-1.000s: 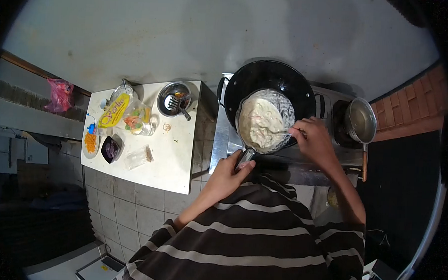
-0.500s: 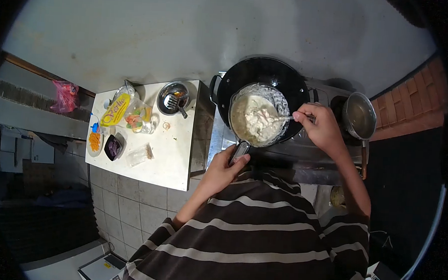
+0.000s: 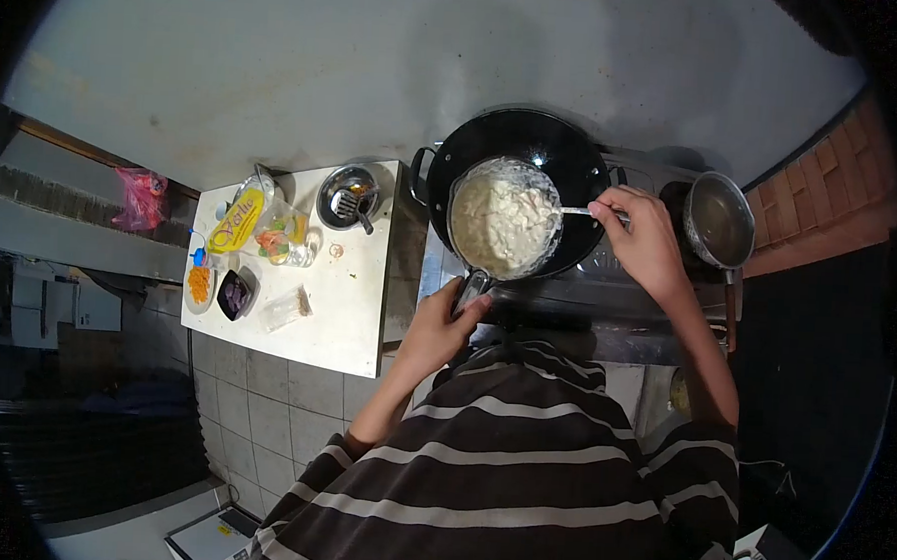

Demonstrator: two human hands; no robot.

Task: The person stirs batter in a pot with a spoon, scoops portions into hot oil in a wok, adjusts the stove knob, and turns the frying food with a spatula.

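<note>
My left hand (image 3: 438, 330) is closed around the dark handle of a saucepan (image 3: 462, 251) that is held over a large black wok (image 3: 495, 132) on the stove. Inside the saucepan is a thick, lumpy, off-white mixture (image 3: 516, 223), smeared up the far wall. My right hand (image 3: 643, 233) grips the handle of a metal spoon (image 3: 575, 210), whose other end reaches into the mixture at the pan's right side. The spoon's tip is buried there, so its bowl is hidden.
A second pot (image 3: 721, 217) with a wooden handle sits on the right burner. On the white table (image 3: 352, 306) to the left are a steel bowl (image 3: 323, 209) with a slotted spatula, a yellow-labelled oil pouch (image 3: 237, 221), a dark bowl (image 3: 238, 296) and a plate of orange pieces (image 3: 200, 284).
The spoon end has shifted up slightly and the mixture is spread differently in the saucepan. Both hands keep their grips. The view has tilted a little.
</note>
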